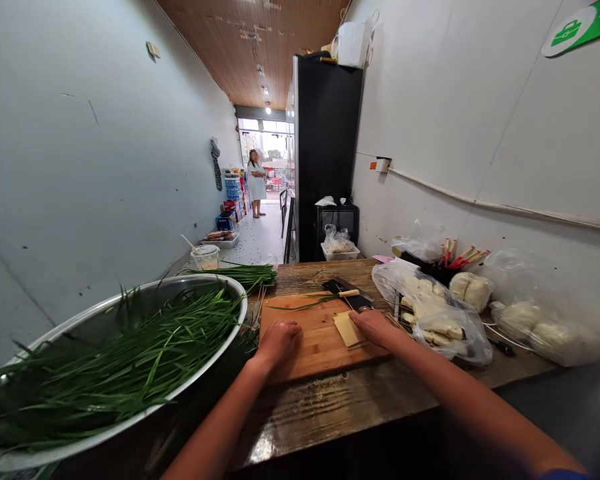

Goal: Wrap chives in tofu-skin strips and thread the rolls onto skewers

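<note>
On the left part of a wooden cutting board (313, 347), my left hand (279, 343) rests with its fingers curled in; whether anything is inside them is hidden. My right hand (373, 327) is closed on the edge of a small stack of square, pale yellow tofu sheets (347, 331) lying on the board. Just beyond it lies a cleaver (336, 287) with a dark blade, partly covered by a small light wooden piece (349, 293). A few green chives (305, 304) stretch across the back of the board.
A big metal basin (243, 300) full of chives (145, 353) stands at left, with a chive bundle (250, 275) behind. Plastic bags of pale food (430, 307) and red-tipped sticks (460, 257) are at right. A person (257, 183) stands far off near the doorway.
</note>
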A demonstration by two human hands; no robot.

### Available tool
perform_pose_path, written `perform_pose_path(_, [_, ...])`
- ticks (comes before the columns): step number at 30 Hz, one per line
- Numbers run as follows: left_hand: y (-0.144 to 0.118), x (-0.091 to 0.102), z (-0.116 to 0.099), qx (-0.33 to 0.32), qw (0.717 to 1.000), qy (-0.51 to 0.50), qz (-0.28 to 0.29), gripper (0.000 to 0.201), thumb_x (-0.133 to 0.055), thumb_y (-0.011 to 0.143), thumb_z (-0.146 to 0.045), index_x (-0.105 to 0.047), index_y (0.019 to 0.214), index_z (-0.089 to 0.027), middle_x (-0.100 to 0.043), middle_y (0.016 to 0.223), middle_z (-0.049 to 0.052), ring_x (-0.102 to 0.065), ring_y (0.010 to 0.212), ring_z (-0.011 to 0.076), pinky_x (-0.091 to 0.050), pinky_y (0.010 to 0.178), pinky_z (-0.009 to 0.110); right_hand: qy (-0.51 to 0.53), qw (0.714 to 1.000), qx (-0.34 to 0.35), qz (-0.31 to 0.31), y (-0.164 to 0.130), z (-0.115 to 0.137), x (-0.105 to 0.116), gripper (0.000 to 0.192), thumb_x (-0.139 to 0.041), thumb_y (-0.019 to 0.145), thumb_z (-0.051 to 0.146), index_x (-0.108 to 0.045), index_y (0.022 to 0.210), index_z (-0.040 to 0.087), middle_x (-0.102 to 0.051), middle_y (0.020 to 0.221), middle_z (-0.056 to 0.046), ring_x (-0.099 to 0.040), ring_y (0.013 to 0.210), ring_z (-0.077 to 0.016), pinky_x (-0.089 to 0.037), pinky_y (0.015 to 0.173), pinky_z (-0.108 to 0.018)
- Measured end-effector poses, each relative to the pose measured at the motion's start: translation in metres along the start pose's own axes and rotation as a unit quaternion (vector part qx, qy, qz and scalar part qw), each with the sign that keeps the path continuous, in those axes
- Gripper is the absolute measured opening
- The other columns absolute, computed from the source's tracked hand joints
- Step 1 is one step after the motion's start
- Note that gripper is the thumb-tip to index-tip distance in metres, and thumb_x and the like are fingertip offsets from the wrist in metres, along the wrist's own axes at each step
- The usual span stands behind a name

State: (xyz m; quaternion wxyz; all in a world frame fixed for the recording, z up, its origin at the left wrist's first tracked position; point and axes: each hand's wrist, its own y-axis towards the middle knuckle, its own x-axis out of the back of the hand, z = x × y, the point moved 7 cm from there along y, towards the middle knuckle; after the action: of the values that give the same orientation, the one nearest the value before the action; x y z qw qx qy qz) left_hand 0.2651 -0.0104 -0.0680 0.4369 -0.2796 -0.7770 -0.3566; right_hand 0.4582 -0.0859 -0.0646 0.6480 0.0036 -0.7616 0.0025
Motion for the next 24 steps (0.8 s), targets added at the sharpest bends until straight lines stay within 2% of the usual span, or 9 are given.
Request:
perform_pose_path(3, [0.007,-0.003,-0.010,-0.018,0.999,0.027,0.021,0.024,-0.043,0.080,-0.017,-0.065,0.070,-0.018,-0.066,0.078,0.007,-0.058,0.078,0.0173,-0.039,0.073,0.025,-0.022,1.000,-0.017,-0.003,-0.005,-0.008,-0.002,0.029,-0.038,0.084,0.008,-0.055,0.108,0.010,-0.065,0.088,-0.018,-0.063,0.081,-0.0236,-0.044,0.065,-0.029])
perform_pose_path(5, [0.010,-0.004,-0.018,-0.019,0.998,0.039,0.034,0.026,-0.042,0.081,-0.019,-0.064,0.067,-0.018,-0.065,0.074,0.006,-0.058,0.075,0.0172,-0.039,0.072,0.025,-0.028,0.999,-0.016,-0.031,-0.008,-0.009,0.001,0.024,-0.041,0.085,0.016,-0.057,0.102,0.011,-0.065,0.087,-0.016,-0.062,0.080,-0.0228,-0.044,0.066,-0.030])
perform_pose_path(8, [0.010,-0.006,-0.029,-0.014,0.998,0.037,0.048,0.028,-0.042,0.083,-0.021,-0.062,0.065,-0.017,-0.065,0.071,0.006,-0.057,0.070,0.0161,-0.038,0.068,0.024,0.015,0.995,0.067,-0.077,-0.013,0.003,0.001,0.023,-0.052,0.082,0.035,-0.063,0.089,0.016,-0.062,0.090,-0.011,-0.058,0.085,-0.0204,-0.042,0.071,-0.028])
perform_pose_path(10, [0.008,-0.008,-0.036,-0.018,0.998,0.025,0.058,0.029,-0.041,0.084,-0.022,-0.061,0.064,-0.017,-0.065,0.071,0.005,-0.056,0.068,0.0150,-0.037,0.065,0.023,0.059,0.986,0.125,-0.093,-0.016,0.009,-0.004,0.026,-0.057,0.078,0.041,-0.065,0.084,0.017,-0.061,0.091,-0.008,-0.056,0.084,-0.0181,-0.041,0.070,-0.026])
perform_pose_path(15, [0.003,-0.017,-0.043,-0.034,0.997,-0.011,0.062,0.030,-0.041,0.085,-0.024,-0.064,0.067,-0.017,-0.066,0.074,0.005,-0.058,0.068,0.0143,-0.040,0.064,0.022,0.177,0.961,0.158,-0.142,-0.016,0.002,-0.016,0.024,-0.048,0.086,0.032,-0.068,0.087,0.018,-0.062,0.089,-0.006,-0.054,0.082,-0.0141,-0.040,0.073,-0.024])
perform_pose_path(18, [0.008,-0.026,-0.048,-0.030,0.998,-0.047,0.038,0.025,-0.043,0.084,-0.023,-0.068,0.084,-0.017,-0.069,0.088,0.007,-0.062,0.080,0.0163,-0.045,0.073,0.024,0.224,0.949,0.157,-0.155,-0.014,-0.004,-0.019,0.027,-0.046,0.087,0.030,-0.069,0.083,0.018,-0.063,0.089,-0.006,-0.054,0.084,-0.0145,-0.040,0.075,-0.025])
perform_pose_path(21, [0.018,-0.040,-0.058,-0.032,0.996,-0.084,0.001,0.025,-0.048,0.081,-0.020,-0.067,0.098,-0.019,-0.067,0.101,0.006,-0.062,0.090,0.0169,-0.047,0.081,0.026,0.251,0.945,0.135,-0.161,-0.012,-0.010,-0.023,0.023,-0.049,0.085,0.024,-0.069,0.079,0.015,-0.064,0.089,-0.007,-0.055,0.083,-0.0146,-0.041,0.075,-0.026])
perform_pose_path(24, [0.030,-0.058,-0.073,-0.034,0.995,-0.094,-0.020,0.023,-0.053,0.079,-0.020,-0.067,0.098,-0.021,-0.066,0.105,0.006,-0.061,0.092,0.0170,-0.047,0.082,0.027,0.287,0.938,0.091,-0.173,-0.009,-0.017,-0.025,0.017,-0.053,0.080,0.017,-0.069,0.075,0.014,-0.065,0.084,-0.006,-0.056,0.080,-0.0147,-0.041,0.074,-0.026])
